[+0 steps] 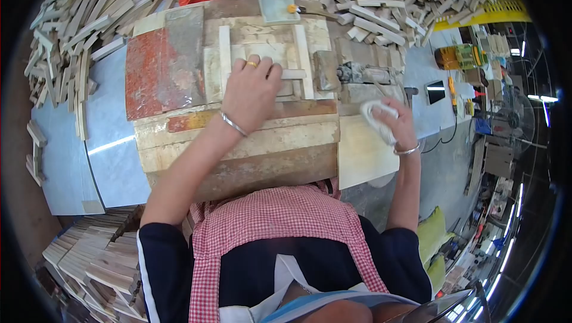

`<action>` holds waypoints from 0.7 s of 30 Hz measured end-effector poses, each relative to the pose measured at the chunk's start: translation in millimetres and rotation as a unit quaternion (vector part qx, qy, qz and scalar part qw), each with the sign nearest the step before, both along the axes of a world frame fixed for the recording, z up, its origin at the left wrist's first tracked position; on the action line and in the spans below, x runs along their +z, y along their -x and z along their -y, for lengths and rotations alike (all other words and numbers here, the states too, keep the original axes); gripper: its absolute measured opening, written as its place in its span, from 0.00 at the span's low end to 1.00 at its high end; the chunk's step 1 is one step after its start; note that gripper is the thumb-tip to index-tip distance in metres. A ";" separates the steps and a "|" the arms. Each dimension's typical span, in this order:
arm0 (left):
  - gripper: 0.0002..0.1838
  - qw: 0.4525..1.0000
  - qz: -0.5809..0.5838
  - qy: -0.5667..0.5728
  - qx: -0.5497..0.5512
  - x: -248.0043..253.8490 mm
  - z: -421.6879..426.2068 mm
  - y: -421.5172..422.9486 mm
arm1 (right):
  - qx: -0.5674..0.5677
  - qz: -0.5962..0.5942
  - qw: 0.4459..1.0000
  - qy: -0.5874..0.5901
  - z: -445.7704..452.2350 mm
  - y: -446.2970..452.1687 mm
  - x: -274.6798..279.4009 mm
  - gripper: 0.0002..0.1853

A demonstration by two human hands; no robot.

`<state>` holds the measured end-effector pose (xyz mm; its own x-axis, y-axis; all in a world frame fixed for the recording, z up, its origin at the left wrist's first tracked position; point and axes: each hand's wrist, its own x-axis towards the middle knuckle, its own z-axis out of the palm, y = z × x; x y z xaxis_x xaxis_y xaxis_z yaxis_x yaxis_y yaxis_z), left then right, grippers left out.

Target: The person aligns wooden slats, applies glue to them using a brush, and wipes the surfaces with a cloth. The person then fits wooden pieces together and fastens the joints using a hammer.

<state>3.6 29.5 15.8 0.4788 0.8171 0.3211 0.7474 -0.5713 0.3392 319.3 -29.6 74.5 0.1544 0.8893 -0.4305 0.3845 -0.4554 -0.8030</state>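
Observation:
My left hand (pixel 253 93) rests on the wooden jig board (pixel 250 135), fingers bent down over the left end of a short wooden crosspiece (pixel 293 74). Two pale wooden strips stand on either side of it, a left strip (pixel 224 52) and a right strip (pixel 304 61); the crosspiece reaches toward the right one. My palm hides its left end and the fingertips' exact contact. My right hand (pixel 402 123) is closed around a white cloth (pixel 378 121), over a pale flat sheet (pixel 363 150) at the board's right side.
A clamp-like metal fixture (pixel 363 74) sits right of the strips. Behind the board stands a shallow square dish (pixel 279 8) with a yellow-tipped item. Piles of wooden sticks lie at the left (pixel 77 31) and right (pixel 393 1). A phone-like black device (pixel 435 92) lies farther right.

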 end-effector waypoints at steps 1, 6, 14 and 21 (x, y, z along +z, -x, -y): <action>0.14 1.000 -0.008 -0.005 -0.013 -2.8 -7.8 -1.4 | -0.006 -0.002 1.000 -0.001 16.3 -14.8 -16.7 0.15; 0.07 0.980 0.192 -0.041 0.018 29.2 -22.2 2.2 | 0.052 0.316 0.931 -0.177 61.9 -26.2 -56.4 0.17; 0.13 0.682 0.565 0.377 0.272 18.4 22.6 65.4 | 0.157 0.404 0.864 -0.256 87.0 -0.1 -54.8 0.21; 0.07 0.973 0.146 0.070 0.165 19.9 58.0 87.0 | 0.215 0.456 0.835 -0.222 85.8 -1.8 -49.4 0.26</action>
